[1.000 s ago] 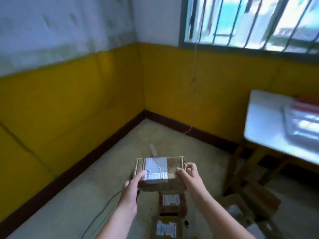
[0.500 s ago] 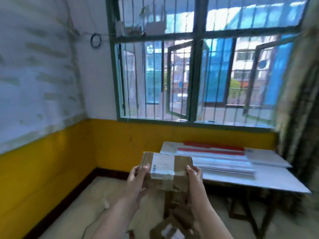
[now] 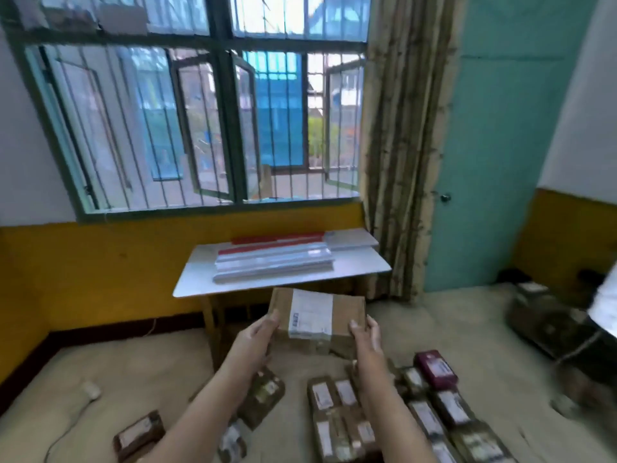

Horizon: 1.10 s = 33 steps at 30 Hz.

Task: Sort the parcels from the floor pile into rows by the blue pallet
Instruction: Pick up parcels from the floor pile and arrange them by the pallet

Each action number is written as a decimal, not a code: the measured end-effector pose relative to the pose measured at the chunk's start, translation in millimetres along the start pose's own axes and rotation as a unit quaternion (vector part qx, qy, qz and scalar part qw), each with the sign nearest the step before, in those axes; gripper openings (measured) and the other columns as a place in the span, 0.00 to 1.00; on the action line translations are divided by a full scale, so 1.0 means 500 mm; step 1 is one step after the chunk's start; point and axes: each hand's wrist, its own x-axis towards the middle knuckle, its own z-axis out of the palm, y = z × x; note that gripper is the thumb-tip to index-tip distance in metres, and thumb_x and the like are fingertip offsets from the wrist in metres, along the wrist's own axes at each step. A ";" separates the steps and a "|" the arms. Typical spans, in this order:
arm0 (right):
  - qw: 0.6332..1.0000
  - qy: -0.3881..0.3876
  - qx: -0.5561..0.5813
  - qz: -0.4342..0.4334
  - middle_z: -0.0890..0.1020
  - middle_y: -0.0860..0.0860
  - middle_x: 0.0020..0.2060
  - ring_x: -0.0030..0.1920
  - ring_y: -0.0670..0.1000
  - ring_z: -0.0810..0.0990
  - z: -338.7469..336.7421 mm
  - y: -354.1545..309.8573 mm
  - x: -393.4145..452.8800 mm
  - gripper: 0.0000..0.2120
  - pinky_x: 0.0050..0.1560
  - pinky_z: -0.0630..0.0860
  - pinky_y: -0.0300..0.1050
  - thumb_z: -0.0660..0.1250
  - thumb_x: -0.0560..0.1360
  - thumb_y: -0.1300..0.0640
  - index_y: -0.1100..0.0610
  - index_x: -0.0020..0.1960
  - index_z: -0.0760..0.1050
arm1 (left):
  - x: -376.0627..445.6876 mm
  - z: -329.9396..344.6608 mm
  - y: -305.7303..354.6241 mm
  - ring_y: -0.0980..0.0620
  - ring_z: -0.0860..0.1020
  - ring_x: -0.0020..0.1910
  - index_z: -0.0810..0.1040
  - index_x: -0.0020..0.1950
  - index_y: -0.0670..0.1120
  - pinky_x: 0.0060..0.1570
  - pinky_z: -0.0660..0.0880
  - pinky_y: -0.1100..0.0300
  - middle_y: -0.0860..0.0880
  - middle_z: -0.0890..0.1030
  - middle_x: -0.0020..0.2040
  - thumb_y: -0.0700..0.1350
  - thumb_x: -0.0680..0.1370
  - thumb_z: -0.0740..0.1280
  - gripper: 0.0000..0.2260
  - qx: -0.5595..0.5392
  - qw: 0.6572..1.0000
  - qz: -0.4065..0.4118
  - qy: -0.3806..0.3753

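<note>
A: Box [image 3: 315, 317] position?
B: Held mid-air before the table [image 3: 193, 285], long axis crosswise; left hand [image 3: 258, 332] and right hand [image 3: 365, 330] clamp its short ends.
A: Rows [image 3: 384, 416]?
B: Floor, below-right; right hand nearer

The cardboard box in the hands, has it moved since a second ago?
Yes. The cardboard box has swung right with the person: it was in front of the yellow corner, now below the white table, over rows of parcels.
</note>
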 end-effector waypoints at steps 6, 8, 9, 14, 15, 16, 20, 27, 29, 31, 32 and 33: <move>0.996 0.074 -0.050 0.007 0.73 0.50 0.64 0.60 0.50 0.72 -0.366 -0.007 0.077 0.22 0.61 0.69 0.45 0.59 0.82 0.48 0.44 0.75 0.62 | 0.036 0.337 -0.048 0.49 0.83 0.53 0.79 0.60 0.57 0.58 0.78 0.49 0.52 0.85 0.53 0.53 0.81 0.63 0.09 0.058 0.995 -0.028 -0.075; 0.994 0.094 -0.056 0.010 0.73 0.48 0.67 0.65 0.50 0.72 -0.498 -0.005 0.117 0.22 0.67 0.68 0.46 0.61 0.82 0.50 0.45 0.75 0.64 | 0.061 0.460 -0.066 0.49 0.84 0.51 0.79 0.58 0.57 0.56 0.79 0.49 0.50 0.86 0.52 0.48 0.81 0.64 0.08 0.067 0.992 -0.034 -0.105; 0.993 0.100 -0.063 0.011 0.75 0.49 0.67 0.65 0.50 0.73 -0.563 -0.006 0.138 0.21 0.67 0.70 0.47 0.61 0.82 0.52 0.45 0.74 0.66 | 0.072 0.524 -0.073 0.49 0.84 0.49 0.79 0.58 0.54 0.55 0.79 0.50 0.49 0.86 0.51 0.46 0.81 0.65 0.08 0.065 0.992 -0.038 -0.104; 0.991 0.102 -0.067 0.049 0.80 0.48 0.58 0.60 0.50 0.78 -0.828 0.000 0.232 0.15 0.65 0.74 0.50 0.62 0.81 0.57 0.44 0.65 0.71 | 0.139 0.784 -0.126 0.44 0.84 0.50 0.76 0.61 0.45 0.57 0.78 0.43 0.44 0.84 0.52 0.43 0.79 0.68 0.10 0.067 0.988 -0.081 -0.115; 0.989 0.107 -0.077 0.059 0.79 0.46 0.57 0.59 0.49 0.78 -0.866 0.008 0.249 0.15 0.65 0.74 0.50 0.63 0.81 0.56 0.45 0.67 0.71 | 0.150 0.816 -0.139 0.45 0.84 0.50 0.76 0.60 0.47 0.57 0.78 0.44 0.44 0.84 0.52 0.44 0.79 0.69 0.10 0.069 0.986 -0.089 -0.127; 0.988 0.113 -0.083 0.068 0.79 0.45 0.56 0.58 0.49 0.78 -0.898 0.014 0.267 0.16 0.64 0.75 0.51 0.63 0.81 0.55 0.47 0.68 0.71 | 0.161 0.845 -0.152 0.46 0.84 0.50 0.76 0.59 0.49 0.57 0.79 0.44 0.45 0.85 0.53 0.45 0.79 0.69 0.10 0.076 0.983 -0.095 -0.137; 0.982 0.112 -0.077 0.132 0.80 0.51 0.56 0.53 0.50 0.82 -0.970 0.042 0.353 0.17 0.50 0.81 0.47 0.63 0.80 0.53 0.49 0.68 0.70 | 0.231 0.920 -0.180 0.49 0.83 0.53 0.72 0.67 0.58 0.57 0.79 0.46 0.50 0.83 0.56 0.52 0.76 0.72 0.20 0.076 0.978 -0.099 -0.169; 0.978 0.021 -0.141 0.154 0.67 0.50 0.69 0.60 0.56 0.78 -0.982 0.091 0.540 0.31 0.49 0.83 0.52 0.65 0.78 0.52 0.37 0.76 0.55 | 0.423 1.013 -0.222 0.49 0.82 0.56 0.69 0.66 0.65 0.59 0.77 0.43 0.51 0.83 0.56 0.55 0.77 0.69 0.19 0.008 0.980 -0.132 -0.149; 0.973 0.007 -0.178 0.148 0.64 0.48 0.71 0.62 0.54 0.76 -0.982 0.087 0.592 0.33 0.52 0.83 0.52 0.66 0.76 0.50 0.39 0.76 0.55 | 0.487 1.035 -0.226 0.50 0.82 0.56 0.70 0.66 0.63 0.62 0.75 0.42 0.50 0.83 0.57 0.54 0.78 0.68 0.18 -0.011 0.979 -0.146 -0.145; 0.955 -0.018 -0.275 0.106 0.61 0.43 0.71 0.67 0.50 0.71 -0.990 0.068 0.649 0.41 0.62 0.77 0.51 0.70 0.72 0.42 0.41 0.77 0.50 | 0.556 1.060 -0.225 0.50 0.83 0.54 0.71 0.66 0.60 0.58 0.79 0.47 0.48 0.83 0.57 0.50 0.79 0.67 0.16 -0.035 0.977 -0.153 -0.145; 0.938 -0.035 -0.331 0.095 0.59 0.41 0.69 0.68 0.47 0.67 -0.996 0.059 0.680 0.45 0.66 0.72 0.49 0.71 0.71 0.40 0.42 0.78 0.48 | 0.587 1.073 -0.226 0.50 0.83 0.53 0.72 0.66 0.58 0.54 0.80 0.49 0.46 0.83 0.57 0.49 0.80 0.67 0.15 -0.038 0.976 -0.156 -0.145; 0.920 -0.050 -0.380 0.087 0.58 0.41 0.68 0.67 0.45 0.65 -1.000 0.054 0.708 0.49 0.68 0.69 0.48 0.73 0.69 0.38 0.43 0.78 0.47 | 0.614 1.086 -0.227 0.49 0.84 0.53 0.72 0.66 0.57 0.51 0.81 0.51 0.45 0.83 0.57 0.48 0.80 0.67 0.15 -0.034 0.976 -0.161 -0.146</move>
